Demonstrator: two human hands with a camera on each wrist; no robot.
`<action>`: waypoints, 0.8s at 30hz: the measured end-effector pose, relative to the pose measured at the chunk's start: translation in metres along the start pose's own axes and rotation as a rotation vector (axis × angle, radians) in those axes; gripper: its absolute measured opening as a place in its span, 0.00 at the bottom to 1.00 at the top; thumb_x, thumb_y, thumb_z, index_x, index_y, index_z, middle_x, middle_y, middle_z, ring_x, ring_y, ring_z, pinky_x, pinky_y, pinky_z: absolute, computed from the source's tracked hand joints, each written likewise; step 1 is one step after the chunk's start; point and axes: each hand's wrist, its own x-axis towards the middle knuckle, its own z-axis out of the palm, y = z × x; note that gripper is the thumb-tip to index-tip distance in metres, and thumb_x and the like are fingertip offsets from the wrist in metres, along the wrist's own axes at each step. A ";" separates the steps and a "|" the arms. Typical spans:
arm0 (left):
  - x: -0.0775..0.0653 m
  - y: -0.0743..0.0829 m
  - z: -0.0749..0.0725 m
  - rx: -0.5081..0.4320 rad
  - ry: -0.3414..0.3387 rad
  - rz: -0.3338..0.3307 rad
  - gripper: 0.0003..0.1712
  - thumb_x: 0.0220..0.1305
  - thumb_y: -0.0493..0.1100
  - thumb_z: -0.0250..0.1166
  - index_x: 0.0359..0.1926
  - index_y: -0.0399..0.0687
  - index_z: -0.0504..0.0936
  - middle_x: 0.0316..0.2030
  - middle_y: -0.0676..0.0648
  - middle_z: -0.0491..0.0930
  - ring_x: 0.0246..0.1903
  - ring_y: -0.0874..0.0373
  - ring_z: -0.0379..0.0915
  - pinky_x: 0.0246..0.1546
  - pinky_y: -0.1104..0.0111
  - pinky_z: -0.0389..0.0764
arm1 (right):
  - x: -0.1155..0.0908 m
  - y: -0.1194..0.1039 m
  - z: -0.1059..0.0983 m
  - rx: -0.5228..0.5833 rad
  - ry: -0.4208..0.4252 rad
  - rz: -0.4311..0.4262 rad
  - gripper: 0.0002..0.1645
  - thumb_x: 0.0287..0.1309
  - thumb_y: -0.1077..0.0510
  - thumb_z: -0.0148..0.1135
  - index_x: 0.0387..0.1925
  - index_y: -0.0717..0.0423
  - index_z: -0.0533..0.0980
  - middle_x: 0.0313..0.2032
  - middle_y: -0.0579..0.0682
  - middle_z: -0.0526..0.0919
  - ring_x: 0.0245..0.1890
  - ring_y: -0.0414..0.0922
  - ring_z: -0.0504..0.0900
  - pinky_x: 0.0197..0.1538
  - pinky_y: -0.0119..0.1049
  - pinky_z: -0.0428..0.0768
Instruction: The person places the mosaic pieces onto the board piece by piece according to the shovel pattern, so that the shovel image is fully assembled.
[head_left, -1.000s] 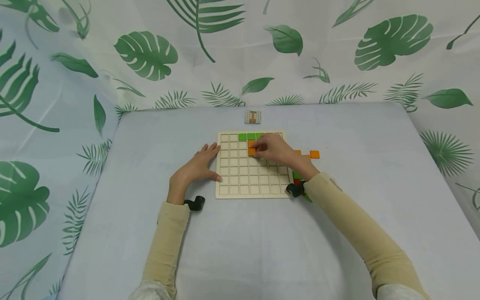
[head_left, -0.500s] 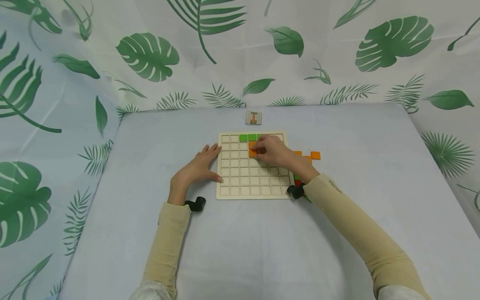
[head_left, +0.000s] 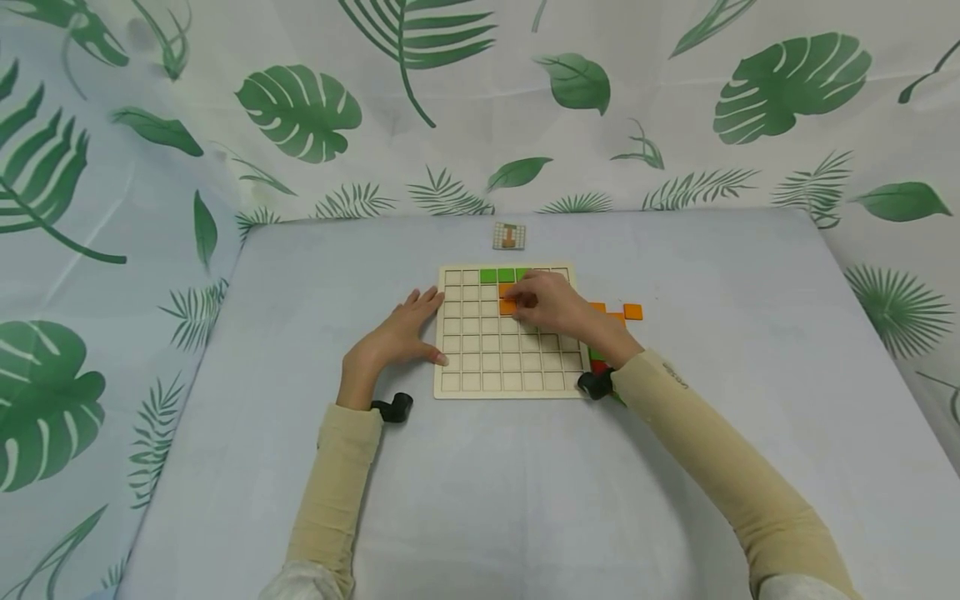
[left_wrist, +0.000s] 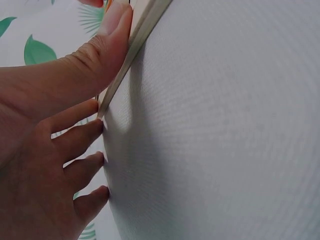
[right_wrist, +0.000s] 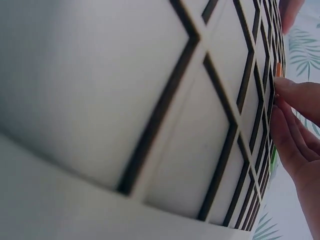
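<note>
Bracing the grid board (head_left: 469,363) at its left edge with the left hand (head_left: 396,332), using straight, spread fingers and gripping nothing, presumably to stop it sliding. Pinching an orange tile (head_left: 507,307) between the fingers and thumb of the right hand (head_left: 551,302), on the board, nearer than the green tiles (head_left: 506,275) along its far edge, likely for controlling alignment (partly hidden, hard to tell whether seated). Having loose orange tiles (head_left: 633,312) lying beside the board's right edge, seemingly for easy reach.

Square pale-wood board (head_left: 490,360): dark grid. Square green tiles (head_left: 506,275): plain, board's 12 o'clock. White fabric backdrop (head_left: 450,142): green leaf print.
</note>
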 end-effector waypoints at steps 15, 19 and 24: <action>0.000 0.002 0.001 0.001 0.006 0.005 0.65 0.56 0.46 0.80 0.83 0.46 0.46 0.83 0.46 0.38 0.83 0.47 0.25 0.83 0.52 0.35 | -0.008 0.005 -0.002 0.034 0.050 0.001 0.11 0.62 0.68 0.68 0.45 0.62 0.87 0.41 0.57 0.86 0.41 0.52 0.87 0.47 0.46 0.87; 0.000 0.002 0.001 -0.005 0.006 0.002 0.65 0.56 0.46 0.80 0.83 0.47 0.46 0.83 0.47 0.38 0.83 0.48 0.25 0.83 0.52 0.35 | -0.012 0.007 -0.003 0.023 0.069 -0.010 0.10 0.61 0.67 0.69 0.44 0.62 0.87 0.38 0.56 0.86 0.39 0.51 0.87 0.46 0.46 0.87; -0.001 0.001 0.001 -0.007 0.004 -0.005 0.65 0.56 0.46 0.79 0.83 0.47 0.46 0.83 0.47 0.37 0.83 0.48 0.25 0.83 0.53 0.34 | -0.018 0.008 -0.007 0.016 0.072 -0.006 0.12 0.61 0.66 0.69 0.47 0.63 0.86 0.41 0.57 0.87 0.39 0.50 0.86 0.45 0.45 0.87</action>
